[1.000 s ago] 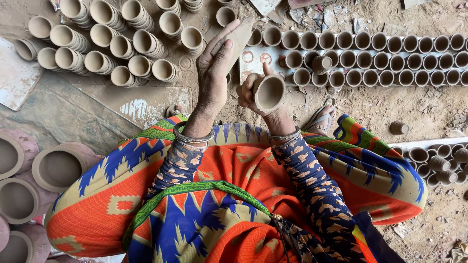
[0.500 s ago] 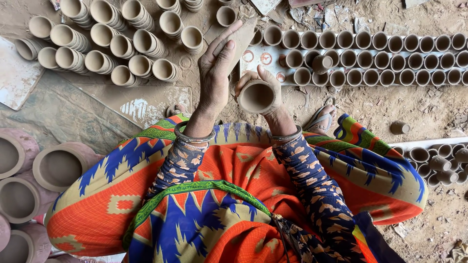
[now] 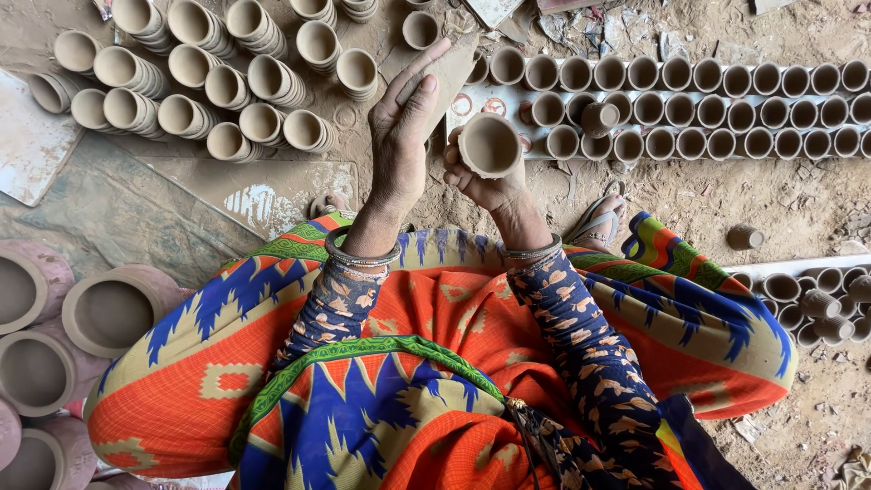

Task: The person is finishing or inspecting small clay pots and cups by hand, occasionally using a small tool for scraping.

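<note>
The orange, blue and green patterned cloth (image 3: 435, 363) fills the lower view. Above it, rows of clay cups (image 3: 689, 100) lie on the dusty ground, and stacked cups (image 3: 190, 73) sit up and left of the cloth. The left hand (image 3: 404, 127) is open and flat, raised just beside the held cup. The right hand (image 3: 485, 181) grips one small grey clay cup (image 3: 490, 145), its round mouth facing up. Compared with half a second ago, the cup is turned more toward the camera and the left hand has drawn slightly away.
</note>
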